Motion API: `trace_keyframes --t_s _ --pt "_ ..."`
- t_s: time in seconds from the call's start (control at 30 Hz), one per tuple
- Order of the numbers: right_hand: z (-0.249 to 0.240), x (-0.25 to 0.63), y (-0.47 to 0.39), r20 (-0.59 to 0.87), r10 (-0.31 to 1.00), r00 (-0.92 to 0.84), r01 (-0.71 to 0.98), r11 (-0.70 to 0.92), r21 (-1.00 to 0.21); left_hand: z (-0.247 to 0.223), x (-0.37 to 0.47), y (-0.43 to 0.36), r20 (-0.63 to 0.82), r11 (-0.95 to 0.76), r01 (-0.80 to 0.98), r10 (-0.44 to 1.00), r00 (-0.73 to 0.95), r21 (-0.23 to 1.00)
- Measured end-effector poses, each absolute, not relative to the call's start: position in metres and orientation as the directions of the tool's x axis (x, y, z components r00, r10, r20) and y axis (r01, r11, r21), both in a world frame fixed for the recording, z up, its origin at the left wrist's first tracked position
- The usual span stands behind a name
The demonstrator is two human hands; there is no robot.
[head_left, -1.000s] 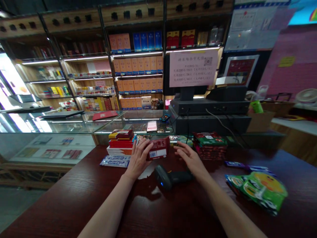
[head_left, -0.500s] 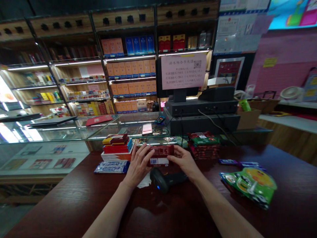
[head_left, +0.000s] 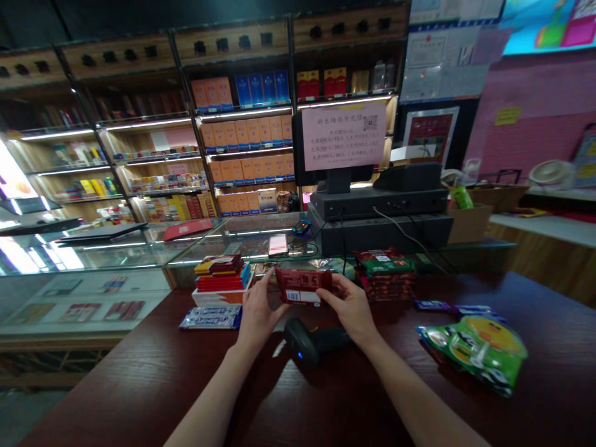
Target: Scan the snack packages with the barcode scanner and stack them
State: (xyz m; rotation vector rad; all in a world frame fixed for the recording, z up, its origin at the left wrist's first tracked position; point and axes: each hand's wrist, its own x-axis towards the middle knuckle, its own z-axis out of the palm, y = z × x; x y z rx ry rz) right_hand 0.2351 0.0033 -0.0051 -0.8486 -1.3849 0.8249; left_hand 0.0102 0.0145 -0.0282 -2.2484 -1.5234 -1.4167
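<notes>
A dark red snack packet (head_left: 305,287) is held up over the counter, its white barcode label facing me. My right hand (head_left: 351,310) pinches its right end, thumb in front and fingers behind. At the packet's left edge, my left hand (head_left: 259,312) has its thumb and fingers apart; whether it touches the packet is unclear. A black barcode scanner (head_left: 310,341) with a blue light lies on the counter below both hands. Left of my left hand are blue-and-white wrapped bars (head_left: 210,316) and a stack of red and yellow packets (head_left: 222,273) on a white-and-orange box (head_left: 216,297).
Dark red packets (head_left: 384,285) are piled right of my right hand, a green one on top. A green snack bag (head_left: 475,351) and small purple packs (head_left: 433,305) lie farther right. Behind stand a glass display case (head_left: 186,250) and a monitor with a paper sign (head_left: 344,136).
The left hand has drawn its fingers off the packet's front to its left edge, opening out. The packet sits slightly higher and tilted, still in my right hand.
</notes>
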Motion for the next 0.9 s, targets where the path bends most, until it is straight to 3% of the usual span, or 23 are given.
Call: trace_keyframes --t_s 0.17,0.4,0.53,0.67,0.9 --pt "-0.011 0.234 -0.003 0.6 0.798 0.052 0.295 0.562 -0.772 -0.022 0.016 0.011 0.534 -0.502 0.485 0.841 0.083 0.716" --pt "-0.014 0.239 -0.003 0.699 0.715 0.004 0.469 0.616 -0.633 -0.019 0.016 0.008 0.434 -0.445 0.191 0.896 0.098 0.875" --pt "-0.012 0.24 -0.001 0.729 0.682 -0.054 0.442 0.671 -0.595 -0.021 0.018 0.009 0.421 -0.431 0.141 0.902 0.095 0.891" --pt "-0.013 0.239 0.0 0.755 0.656 0.018 0.517 0.64 -0.568 -0.022 0.019 0.008 0.491 -0.49 0.178 0.87 0.041 0.853" --pt "-0.019 0.238 0.002 0.652 0.758 0.01 0.489 0.565 -0.665 -0.025 0.017 0.005 0.572 -0.556 0.206 0.82 -0.02 0.805"
